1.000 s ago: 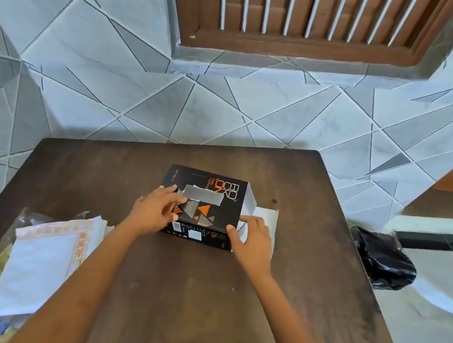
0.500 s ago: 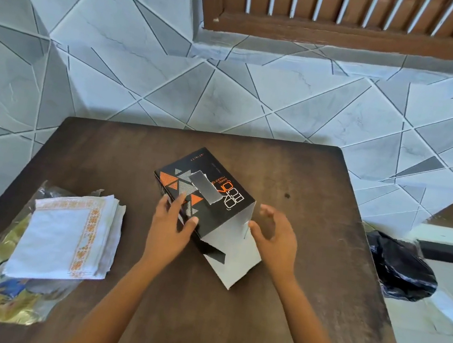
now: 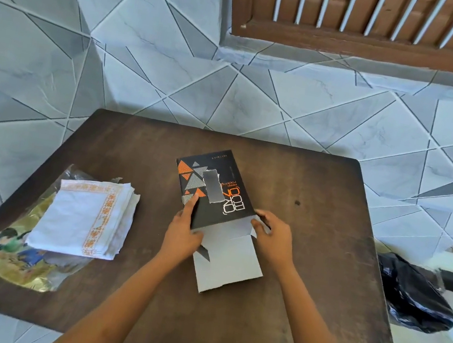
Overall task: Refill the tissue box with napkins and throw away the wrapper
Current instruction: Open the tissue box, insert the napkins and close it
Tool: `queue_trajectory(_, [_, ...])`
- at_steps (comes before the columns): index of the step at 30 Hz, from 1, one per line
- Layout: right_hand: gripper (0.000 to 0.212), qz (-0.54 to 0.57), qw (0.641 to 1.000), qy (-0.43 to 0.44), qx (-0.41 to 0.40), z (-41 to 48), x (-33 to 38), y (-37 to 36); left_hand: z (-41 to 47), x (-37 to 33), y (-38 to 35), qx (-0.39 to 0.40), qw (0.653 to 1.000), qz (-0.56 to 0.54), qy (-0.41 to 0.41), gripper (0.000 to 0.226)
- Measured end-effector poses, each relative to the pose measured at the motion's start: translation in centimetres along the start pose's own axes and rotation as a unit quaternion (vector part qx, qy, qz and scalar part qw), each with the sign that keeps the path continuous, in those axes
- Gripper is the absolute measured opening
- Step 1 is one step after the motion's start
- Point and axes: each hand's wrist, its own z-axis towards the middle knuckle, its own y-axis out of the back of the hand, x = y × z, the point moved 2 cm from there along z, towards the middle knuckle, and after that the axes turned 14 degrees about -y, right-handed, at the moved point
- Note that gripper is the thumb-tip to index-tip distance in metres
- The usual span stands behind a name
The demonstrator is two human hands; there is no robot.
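Observation:
A black tissue box (image 3: pixel 216 190) with orange and grey triangles lies on the dark wooden table (image 3: pixel 316 215), its open end toward me and a white flap (image 3: pixel 228 263) folded out flat. My left hand (image 3: pixel 183 232) grips the box's near left edge. My right hand (image 3: pixel 274 238) holds the near right corner by a side flap. At the table's left a stack of white napkins (image 3: pixel 84 220) with orange trim rests on a crumpled clear and yellow wrapper (image 3: pixel 15 262).
A black plastic bag (image 3: pixel 413 295) sits on the floor just off the table's right edge. Tiled wall rises behind the table, with a wooden window frame (image 3: pixel 361 23) above.
The box has been turned so its open end faces me, and the white flap now lies spread out flat. Both hands have shifted to the box's near corners.

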Motion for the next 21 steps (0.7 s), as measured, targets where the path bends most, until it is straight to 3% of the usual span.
queue_trajectory(4, [0.01,0.04,0.999,0.009,-0.018,-0.6,2.7,1.7,-0.1,-0.6,4.7,-0.072,0.996,0.013,-0.047,0.062])
queue_trajectory(9, [0.01,0.07,0.997,-0.033,0.004,-0.7,6.8,3.8,2.3,-3.1,11.4,-0.061,0.979,0.158,-0.11,0.023])
queue_trajectory(12, [0.011,0.097,0.993,-0.053,0.041,-1.0,8.6,5.1,3.1,-4.5,14.2,-0.048,0.977,0.119,-0.171,0.016])
queue_trajectory(16, [0.012,0.11,0.989,-0.089,0.049,-1.2,9.2,5.1,3.6,-3.9,14.8,-0.114,0.971,0.041,-0.208,0.013])
queue_trajectory(19, [0.022,0.008,0.997,-0.039,-0.061,-1.6,9.6,4.3,4.0,-1.9,13.5,-0.117,0.973,0.036,-0.193,0.011])
queue_trajectory(21, [0.021,-0.098,0.982,0.047,-0.151,-2.4,9.9,3.8,4.5,-0.6,12.9,-0.114,0.97,0.113,-0.18,0.013])
